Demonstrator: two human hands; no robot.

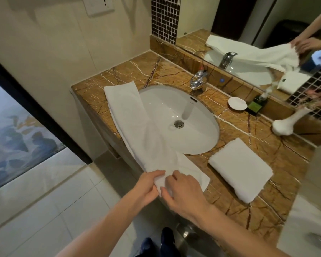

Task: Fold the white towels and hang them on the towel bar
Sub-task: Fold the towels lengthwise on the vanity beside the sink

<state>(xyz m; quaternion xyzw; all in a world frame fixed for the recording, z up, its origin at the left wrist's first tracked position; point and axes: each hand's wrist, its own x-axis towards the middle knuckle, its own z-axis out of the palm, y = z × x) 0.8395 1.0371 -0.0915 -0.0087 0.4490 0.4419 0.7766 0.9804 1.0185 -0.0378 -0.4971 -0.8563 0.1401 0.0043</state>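
A long white towel (pixel 130 117) lies stretched along the brown marble counter (pixel 278 164), over the left rim of the white sink (pixel 176 112). Its near end hangs off the counter's front corner. My left hand (pixel 146 186) pinches that near end from the left, thumb on top. My right hand (pixel 183 191) grips the same end from the right, fingers curled into the cloth. A second white towel (pixel 241 169), folded into a neat rectangle, rests on the counter to the right of the sink. No towel bar is in view.
A chrome tap (pixel 198 80) stands behind the sink. A white dish (pixel 237 103), a dark green box (pixel 256 106) and a white vase (pixel 289 121) sit by the mirror (pixel 248 21). Tiled floor (pixel 54 210) lies left of the counter.
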